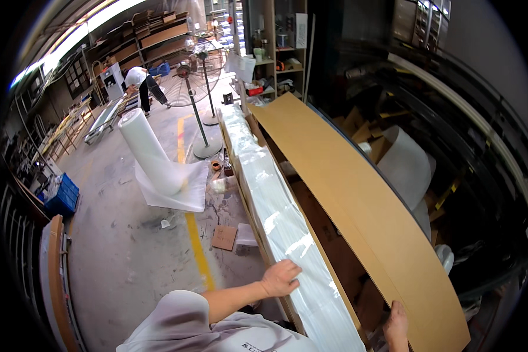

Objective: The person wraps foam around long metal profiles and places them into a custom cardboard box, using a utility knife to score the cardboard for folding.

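A long package wrapped in shiny white plastic (287,226) runs from near my body to the far shelves, lying in a narrow, long cardboard box (244,196). On top of its wrapping is my left hand (281,278), fingers curled and pressed against the plastic. To the right, a long brown cardboard panel (358,193) stands tilted alongside the box. My right hand (396,322) grips the near left edge of this panel, thumb on its upper face and the other fingers hidden beneath. Between package and panel lies a dark gap with brown cardboard inside.
A roll of white foam sheet (149,149) stands on the floor, its loose end spread out. Behind it are pedestal fans (185,73). A cardboard piece (224,237) lies beside the box. A blue crate (63,195) is at left; another person (139,79) bends over far back.
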Available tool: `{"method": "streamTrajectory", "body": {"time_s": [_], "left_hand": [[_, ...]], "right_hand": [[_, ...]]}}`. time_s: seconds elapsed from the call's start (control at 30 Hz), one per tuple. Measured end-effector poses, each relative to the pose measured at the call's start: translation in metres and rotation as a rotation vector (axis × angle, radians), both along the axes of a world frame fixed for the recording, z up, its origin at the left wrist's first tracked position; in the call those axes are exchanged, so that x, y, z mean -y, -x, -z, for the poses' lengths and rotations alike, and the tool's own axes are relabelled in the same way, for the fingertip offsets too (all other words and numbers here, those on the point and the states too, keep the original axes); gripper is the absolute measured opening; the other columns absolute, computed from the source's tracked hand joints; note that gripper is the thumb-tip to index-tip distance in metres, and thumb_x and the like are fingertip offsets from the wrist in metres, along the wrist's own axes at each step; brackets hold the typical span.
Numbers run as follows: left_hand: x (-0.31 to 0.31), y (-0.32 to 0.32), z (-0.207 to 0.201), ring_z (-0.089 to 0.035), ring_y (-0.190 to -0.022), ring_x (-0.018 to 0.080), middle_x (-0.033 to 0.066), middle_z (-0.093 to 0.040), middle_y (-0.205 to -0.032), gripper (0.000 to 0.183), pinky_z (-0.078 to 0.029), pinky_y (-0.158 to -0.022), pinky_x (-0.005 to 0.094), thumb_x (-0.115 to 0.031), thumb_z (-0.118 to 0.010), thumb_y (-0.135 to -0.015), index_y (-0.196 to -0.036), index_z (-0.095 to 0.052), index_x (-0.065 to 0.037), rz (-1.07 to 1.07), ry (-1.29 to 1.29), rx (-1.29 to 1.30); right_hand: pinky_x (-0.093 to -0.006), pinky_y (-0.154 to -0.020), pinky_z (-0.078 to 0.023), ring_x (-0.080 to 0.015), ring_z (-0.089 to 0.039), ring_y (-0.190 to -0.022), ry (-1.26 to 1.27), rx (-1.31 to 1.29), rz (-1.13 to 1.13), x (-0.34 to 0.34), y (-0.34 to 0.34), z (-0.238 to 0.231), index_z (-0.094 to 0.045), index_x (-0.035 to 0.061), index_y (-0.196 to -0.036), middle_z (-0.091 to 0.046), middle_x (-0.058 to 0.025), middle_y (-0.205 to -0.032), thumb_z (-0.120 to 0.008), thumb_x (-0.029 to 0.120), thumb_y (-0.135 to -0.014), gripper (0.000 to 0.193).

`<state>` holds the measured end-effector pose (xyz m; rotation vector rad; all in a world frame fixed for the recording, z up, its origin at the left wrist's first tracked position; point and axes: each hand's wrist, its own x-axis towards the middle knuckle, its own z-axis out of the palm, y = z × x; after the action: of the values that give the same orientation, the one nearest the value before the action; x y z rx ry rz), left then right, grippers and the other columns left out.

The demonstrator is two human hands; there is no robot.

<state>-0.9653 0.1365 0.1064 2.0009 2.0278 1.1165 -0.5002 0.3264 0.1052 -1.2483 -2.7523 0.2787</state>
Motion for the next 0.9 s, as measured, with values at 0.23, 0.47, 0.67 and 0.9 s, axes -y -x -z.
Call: {"method": "streamTrajectory", "body": {"time_s": [0.23,0.47,0.67,0.9], "left_hand": [[-0.021,0.044,-0.004,-0.067,-0.100,0.0221,0.0126,-0.069,-0.109,0.031,-0.055,-0.089,0.0373,-0.022,-0.064,-0.101,-0.124,-0.067,-0.001,-0.156,0.077,0.934],[-0.042,0.181,-0.042,-0.065,-0.084,0.0184,0.0075,-0.065,-0.097,0.042,-0.056,-0.071,0.0358,-0.043,-0.063,-0.100,-0.113,-0.057,-0.004,-0.203,-0.164,1.785],[-0.053,0.207,-0.055,-0.065,-0.065,0.0168,0.0054,-0.066,-0.082,0.042,-0.055,-0.059,0.0318,-0.047,-0.056,-0.100,-0.098,-0.063,-0.006,-0.268,0.137,1.734],[-0.057,0.208,-0.058,-0.055,-0.053,0.0128,0.0009,-0.062,-0.073,0.034,-0.043,-0.048,0.0307,-0.033,-0.050,-0.100,-0.093,-0.067,-0.005,-0.242,-0.059,1.720]], "right_hand": [[-0.0417,-0.107,-0.050,-0.0383,-0.061,-0.127,0.014,0.131,0.117,0.121,0.042,-0.159,-0.047,0.0066,-0.152,-0.058,-0.0258,-0.143,-0.063,0.004,-0.089,0.065],[-0.0462,-0.110,-0.049,-0.0405,-0.056,-0.134,-0.005,0.297,0.037,0.287,0.065,-0.184,-0.045,-0.0017,-0.153,-0.055,-0.0259,-0.147,-0.054,-0.002,-0.092,0.061],[-0.0520,-0.108,-0.048,-0.0438,-0.057,-0.132,0.064,0.187,0.071,0.368,0.055,-0.147,-0.054,-0.0054,-0.144,-0.059,-0.0256,-0.143,-0.054,-0.009,-0.086,0.059],[-0.0515,-0.104,-0.049,-0.0449,-0.057,-0.131,0.036,0.151,0.146,0.405,0.052,-0.143,-0.055,-0.0039,-0.143,-0.059,-0.0260,-0.142,-0.051,-0.013,-0.083,0.061]]}}
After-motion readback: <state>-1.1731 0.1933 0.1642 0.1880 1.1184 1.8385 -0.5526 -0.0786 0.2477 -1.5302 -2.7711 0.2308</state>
